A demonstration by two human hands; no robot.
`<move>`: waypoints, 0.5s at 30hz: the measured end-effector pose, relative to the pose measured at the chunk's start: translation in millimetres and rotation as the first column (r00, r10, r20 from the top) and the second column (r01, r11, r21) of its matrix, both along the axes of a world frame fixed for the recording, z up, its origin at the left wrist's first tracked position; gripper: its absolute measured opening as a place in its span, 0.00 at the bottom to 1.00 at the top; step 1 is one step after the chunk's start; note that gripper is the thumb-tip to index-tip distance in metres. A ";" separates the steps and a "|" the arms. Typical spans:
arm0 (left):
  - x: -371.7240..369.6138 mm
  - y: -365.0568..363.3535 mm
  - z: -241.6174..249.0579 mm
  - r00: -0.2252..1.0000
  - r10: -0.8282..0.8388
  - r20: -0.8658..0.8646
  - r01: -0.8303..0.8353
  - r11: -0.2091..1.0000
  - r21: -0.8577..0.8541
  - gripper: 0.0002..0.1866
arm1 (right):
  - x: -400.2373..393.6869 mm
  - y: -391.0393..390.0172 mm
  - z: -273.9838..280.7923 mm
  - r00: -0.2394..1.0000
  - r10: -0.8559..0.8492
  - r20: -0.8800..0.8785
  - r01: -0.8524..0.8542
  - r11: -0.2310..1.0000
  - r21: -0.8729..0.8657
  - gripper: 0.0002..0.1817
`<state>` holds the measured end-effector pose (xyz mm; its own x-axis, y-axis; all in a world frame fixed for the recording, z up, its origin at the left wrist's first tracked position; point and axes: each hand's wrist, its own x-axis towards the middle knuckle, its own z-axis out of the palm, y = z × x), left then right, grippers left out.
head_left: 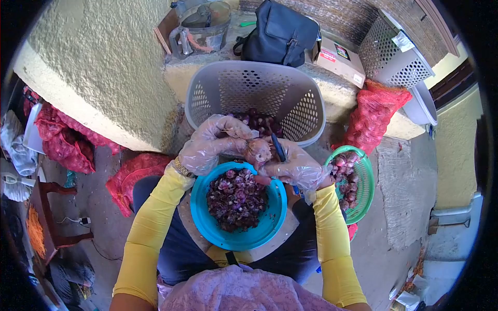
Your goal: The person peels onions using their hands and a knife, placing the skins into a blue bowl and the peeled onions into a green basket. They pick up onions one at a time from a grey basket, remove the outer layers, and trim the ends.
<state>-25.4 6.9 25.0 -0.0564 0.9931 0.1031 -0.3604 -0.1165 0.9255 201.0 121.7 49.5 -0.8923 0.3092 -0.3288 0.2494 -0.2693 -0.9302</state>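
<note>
My left hand (pixel 215 142), in a clear plastic glove, grips an onion (pixel 258 151) from its left side. On the other side my right hand (pixel 296 165), gloved the same way, holds a small knife with a dark handle (pixel 278 147), its fingers touching the onion. Below both hands a blue basin (pixel 280 207) holds a heap of purple onion trimmings (pixel 237 199). Behind the hands stands a large grey perforated basket (pixel 207 78) with purple onions (pixel 253 120) at its bottom.
A green basket (pixel 368 181) of onions sits at the right, near a red mesh sack (pixel 372 115). More red sacks (pixel 137 176) lie at the left. A black backpack (pixel 277 33) and a cardboard box (pixel 340 61) rest on the ledge behind.
</note>
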 end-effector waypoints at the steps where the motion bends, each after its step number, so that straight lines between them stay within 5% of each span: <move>1: 0.0 -0.5 1.4 1.000 -0.002 -0.004 0.002 1.000 -0.021 0.13 | 0.0 -1.0 -2.8 1.000 -0.001 0.002 0.001 1.000 -0.001 0.33; 3: -2.0 -1.2 0.9 1.000 -0.001 -0.008 0.001 0.999 -0.042 0.13 | -1.5 -3.6 -9.2 0.990 0.083 -0.118 -0.081 0.996 0.028 0.30; 7: -7.7 -4.9 -0.7 0.990 -0.007 0.139 0.010 1.000 -0.022 0.13 | 1.0 -0.4 -9.0 0.987 0.161 -0.017 -0.160 0.986 0.043 0.29; 10: -8.8 -6.6 2.9 0.979 0.052 0.195 -0.042 0.998 -0.052 0.13 | -0.3 -5.9 1.9 0.991 0.123 -0.053 -0.127 0.989 -0.080 0.28; 15: -15.5 -1.8 -6.5 0.958 0.042 0.283 -0.052 0.998 0.027 0.14 | -2.7 -11.9 17.0 0.985 -0.026 0.172 0.016 0.998 0.060 0.23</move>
<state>-41.0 5.2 18.5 -0.1342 0.9849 0.1095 -0.5997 -0.1687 0.7822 198.2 109.8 66.5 -0.8166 0.3505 -0.4586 0.4026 -0.2235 -0.8877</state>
